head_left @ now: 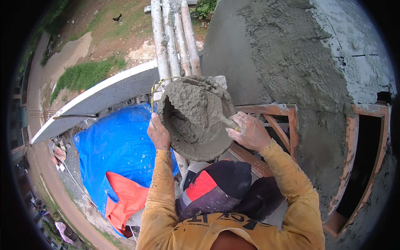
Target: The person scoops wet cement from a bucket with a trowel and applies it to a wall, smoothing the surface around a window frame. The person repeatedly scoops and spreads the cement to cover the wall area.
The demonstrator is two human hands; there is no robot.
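Note:
A round bucket point(189, 154), caked with grey mortar, is in front of me at chest height. Wet mortar point(187, 98) is heaped toward its far side, and the near inside wall is smeared with it. My left hand point(159, 132) is closed at the bucket's left rim, beside a thin yellowish handle point(153, 89); its fingertips are partly hidden. My right hand point(251, 131) grips the handle of a trowel point(229, 122) at the right rim. The trowel's blade point(213, 109) lies in the mortar and is coated with it.
Bamboo poles point(168, 41) run away beyond the bucket. To the right rises a wall with fresh grey plaster point(287, 54) and wooden window frames point(291, 125). Far below at left are a blue tarp point(121, 141), an orange cloth point(125, 196) and a curved concrete ledge point(108, 87).

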